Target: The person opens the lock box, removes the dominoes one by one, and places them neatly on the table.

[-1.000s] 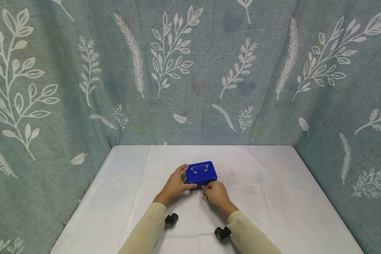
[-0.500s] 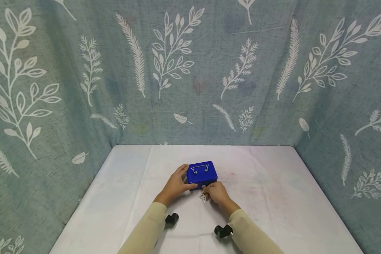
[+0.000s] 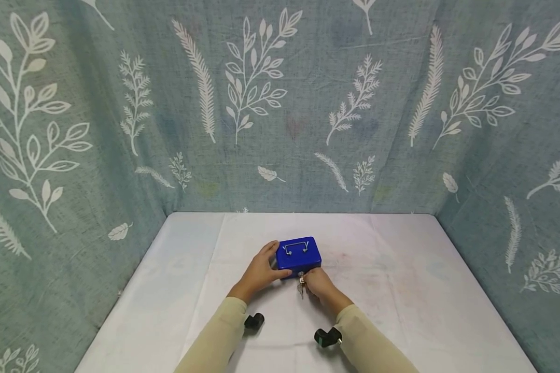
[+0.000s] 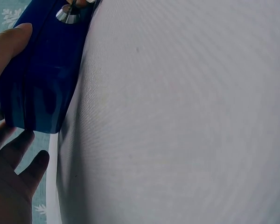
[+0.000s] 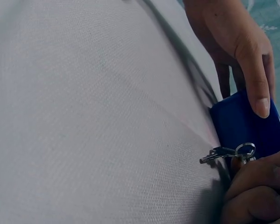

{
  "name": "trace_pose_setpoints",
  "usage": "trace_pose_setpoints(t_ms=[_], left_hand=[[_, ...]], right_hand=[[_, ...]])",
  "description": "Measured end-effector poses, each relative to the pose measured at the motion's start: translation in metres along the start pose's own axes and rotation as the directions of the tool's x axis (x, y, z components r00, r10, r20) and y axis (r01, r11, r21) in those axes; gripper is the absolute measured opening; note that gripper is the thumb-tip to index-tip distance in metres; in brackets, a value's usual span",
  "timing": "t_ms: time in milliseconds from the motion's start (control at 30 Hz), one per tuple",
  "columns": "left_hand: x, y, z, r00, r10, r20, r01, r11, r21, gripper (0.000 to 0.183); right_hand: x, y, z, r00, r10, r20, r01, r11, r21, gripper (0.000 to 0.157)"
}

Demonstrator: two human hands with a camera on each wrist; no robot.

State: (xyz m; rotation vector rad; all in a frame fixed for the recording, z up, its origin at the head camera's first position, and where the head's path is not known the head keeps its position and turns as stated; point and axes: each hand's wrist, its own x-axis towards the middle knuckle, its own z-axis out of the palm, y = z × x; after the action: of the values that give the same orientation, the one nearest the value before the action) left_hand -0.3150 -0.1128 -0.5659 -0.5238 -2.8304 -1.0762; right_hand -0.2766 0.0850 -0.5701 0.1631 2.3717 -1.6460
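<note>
two grips [image 3: 260, 272] [image 3: 320, 284] hold blue box [image 3: 299, 252] and keys [image 5: 220, 151], well inside table's side edges [image 3: 127, 291]

White table [image 3: 438, 311], creased, faintly pinkish towards 2 o'clock; box [image 3: 303, 261] rests on it, 12 o'clock of visible centre

My right hand [image 3: 320, 284] uncovered the dangling keys [image 3: 301, 289].
A second ago it partly hid them; by now it had shifted slightly rightward, and they hung in fuller view below the lock [image 4: 67, 17].
</note>
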Motion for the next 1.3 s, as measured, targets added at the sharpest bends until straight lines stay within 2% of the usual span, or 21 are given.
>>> trace_pose_setpoints(t_ms=[267,400,533,633,733,833,1000,1033,1100,1167,1300], left_hand=[[0.001,0.000,0.002,1.000,0.003,-0.009,-0.003,1.000,-0.017,0.103],[0.002,-0.004,0.007,1.000,0.003,-0.024,-0.006,0.995,-0.101,0.105],[0.003,-0.007,0.010,0.999,-0.038,-0.021,0.033,0.977,-0.209,0.109],[0.003,-0.006,0.010,0.997,-0.078,-0.028,0.066,0.950,-0.304,0.110],[0.002,-0.004,0.008,0.993,-0.119,-0.019,0.105,0.928,-0.357,0.110],[-0.001,-0.001,0.006,0.989,-0.150,0.006,0.141,0.912,-0.386,0.110],[-0.006,0.006,0.004,0.985,-0.171,0.025,0.157,0.821,-0.549,0.106],[-0.007,0.007,0.005,0.986,-0.164,0.028,0.149,0.800,-0.580,0.105],[-0.009,0.008,0.006,0.987,-0.158,0.034,0.146,0.782,-0.606,0.105],[-0.011,0.008,0.008,0.988,-0.152,0.040,0.144,0.770,-0.622,0.104],[-0.013,0.007,0.009,0.989,-0.147,0.035,0.134,0.747,-0.652,0.104]], right_hand=[[-0.001,0.001,-0.006,0.997,0.006,0.078,-0.014,0.995,0.103,0.029],[-0.003,0.007,-0.015,0.995,0.002,0.098,-0.021,0.982,0.189,0.028],[-0.007,0.008,-0.029,0.999,-0.031,0.037,0.023,0.982,0.185,0.024],[-0.008,0.006,-0.042,0.994,-0.108,-0.035,0.111,0.988,0.105,0.021],[-0.007,0.003,-0.054,0.980,-0.171,-0.097,0.176,0.984,0.041,0.020],[-0.004,0.000,-0.063,0.967,-0.204,-0.153,0.214,0.976,0.047,0.017],[0.011,0.000,-0.069,0.950,-0.217,-0.225,0.245,0.964,0.106,0.020],[0.014,0.001,-0.069,0.949,-0.219,-0.227,0.251,0.960,0.122,0.022],[0.019,0.002,-0.067,0.951,-0.223,-0.212,0.260,0.952,0.164,0.028],[0.024,0.003,-0.065,0.958,-0.227,-0.176,0.261,0.943,0.206,0.035],[0.030,0.005,-0.058,0.969,-0.225,-0.098,0.242,0.943,0.227,0.045]])
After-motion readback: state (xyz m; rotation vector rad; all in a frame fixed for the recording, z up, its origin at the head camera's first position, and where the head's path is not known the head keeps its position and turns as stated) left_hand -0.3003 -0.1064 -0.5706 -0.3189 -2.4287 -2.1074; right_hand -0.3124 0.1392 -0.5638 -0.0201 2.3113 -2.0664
